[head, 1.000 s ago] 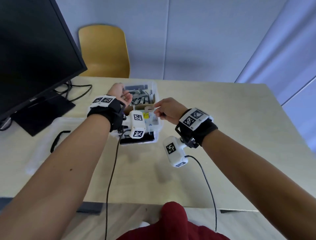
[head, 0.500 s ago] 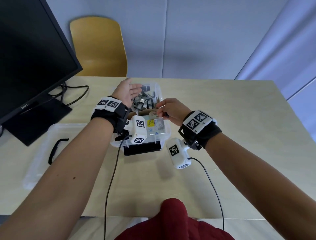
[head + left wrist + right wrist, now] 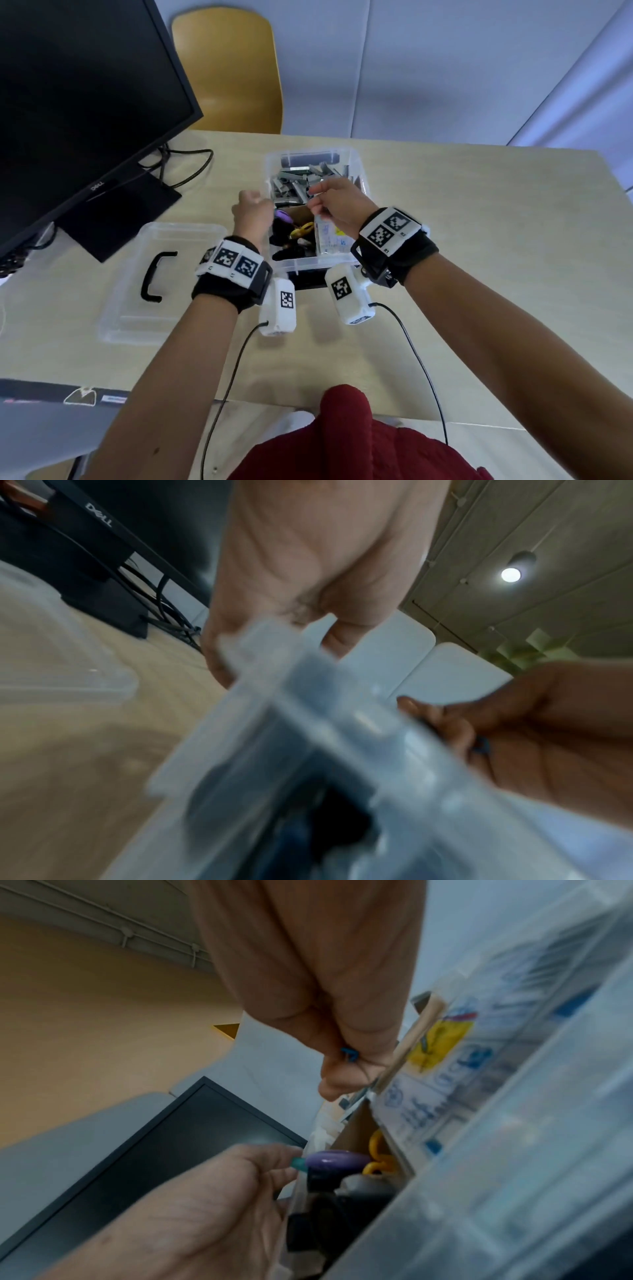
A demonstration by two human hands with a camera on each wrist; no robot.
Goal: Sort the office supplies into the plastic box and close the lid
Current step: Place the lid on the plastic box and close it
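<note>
Head view: over the clear plastic box (image 3: 358, 164) mid-surface, right hand (image 3: 337, 205) pinches a small blue clip (image 3: 349, 1053), left hand (image 3: 251, 214) is curled, contents unclear; sorting seemingly continues, its clear lid (image 3: 137, 301) left of the box awaiting.

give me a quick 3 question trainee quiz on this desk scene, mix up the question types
1. True or false: the lid is already fitted on the plastic box.
2. Multiple choice: what does the right hand pinch? A) a small blue item B) a stapler C) nothing
3. Fill in the blank: the lid lies on the table to the ____ of the box, near the monitor.

Key
1. False: it lies flat on the table, handle up, apart from the box.
2. A: the right wrist view shows it between the fingertips, too small to identify.
3. Left.
</note>
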